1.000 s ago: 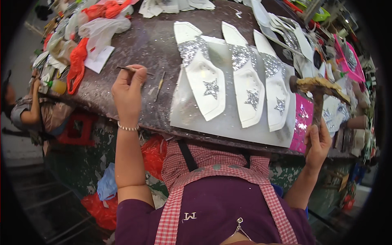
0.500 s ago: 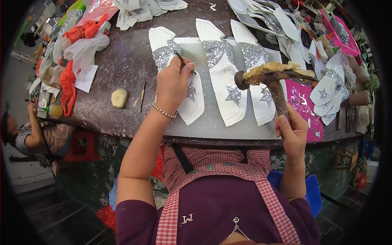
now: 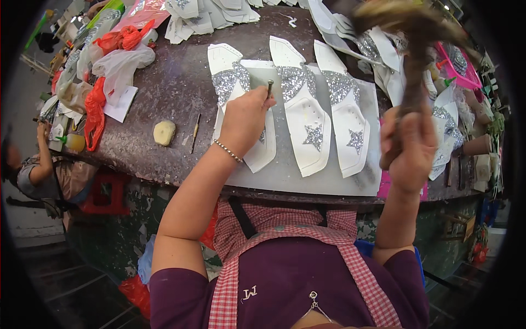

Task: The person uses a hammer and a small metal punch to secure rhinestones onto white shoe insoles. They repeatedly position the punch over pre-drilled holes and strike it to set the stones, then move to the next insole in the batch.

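Note:
My left hand (image 3: 245, 122) pinches a short metal punch (image 3: 270, 88), held upright over the leftmost white piece (image 3: 226, 57) with a silver glitter band. The hand hides much of that piece and the punch's lower tip. In my right hand (image 3: 408, 145) is a hammer (image 3: 413, 60), raised high at the right and blurred by motion. Two similar pieces, a middle one (image 3: 308, 118) and a right one (image 3: 349, 115), lie beside it, each with a glitter star and small holes. All three rest on a pale translucent board (image 3: 257, 183).
A pale round lump (image 3: 164, 132) and a thin awl-like tool (image 3: 195, 133) lie left of my arm. Red and clear plastic bags (image 3: 94, 109) cover the left edge. More white cut pieces (image 3: 189, 19) are piled at the back. A pink basket (image 3: 463, 68) stands right. Another person (image 3: 49, 170) sits far left.
The hammer has swung up and away from the board in my right hand. My left hand has shifted slightly right, and the punch now stands more upright.

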A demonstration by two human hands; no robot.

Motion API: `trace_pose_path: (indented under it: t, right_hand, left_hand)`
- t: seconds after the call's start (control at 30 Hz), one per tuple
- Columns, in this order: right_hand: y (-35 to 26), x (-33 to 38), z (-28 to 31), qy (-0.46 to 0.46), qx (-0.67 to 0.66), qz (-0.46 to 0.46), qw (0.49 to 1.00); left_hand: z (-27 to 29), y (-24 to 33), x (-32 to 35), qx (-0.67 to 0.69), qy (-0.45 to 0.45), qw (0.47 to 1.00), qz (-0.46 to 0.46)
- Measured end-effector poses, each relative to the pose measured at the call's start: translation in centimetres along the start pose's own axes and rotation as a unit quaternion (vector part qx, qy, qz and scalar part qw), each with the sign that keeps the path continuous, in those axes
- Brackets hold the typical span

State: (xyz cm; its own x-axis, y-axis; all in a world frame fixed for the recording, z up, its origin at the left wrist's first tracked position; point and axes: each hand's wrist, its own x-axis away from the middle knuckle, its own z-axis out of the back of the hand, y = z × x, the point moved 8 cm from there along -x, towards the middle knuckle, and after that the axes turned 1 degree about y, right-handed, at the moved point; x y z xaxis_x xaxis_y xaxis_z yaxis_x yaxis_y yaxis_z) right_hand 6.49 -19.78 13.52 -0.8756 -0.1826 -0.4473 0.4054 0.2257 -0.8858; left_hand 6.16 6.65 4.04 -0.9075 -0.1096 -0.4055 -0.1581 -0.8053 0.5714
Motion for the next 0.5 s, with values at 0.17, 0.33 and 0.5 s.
trace_pose_path:
  t: [0.17,0.33,0.5]
  right_hand:
    - [-0.8,-1.6,-1.2,-0.002,0.138,0.144,0.98]
    - [2.1,-1.4,-4.1,-0.121,0.415,0.002,0.902]
    - [3.8,0.8,-0.5,-0.072,0.259,-0.071,0.961]
  left_hand:
    - [0.0,1.0,-0.3,-0.004,0.009,1.0,-0.02]
    - [-0.1,0.3,0.3,-0.031,0.023,0.999,-0.036]
    - [-0.1,-2.5,1.1,0.155,0.027,0.977,0.14]
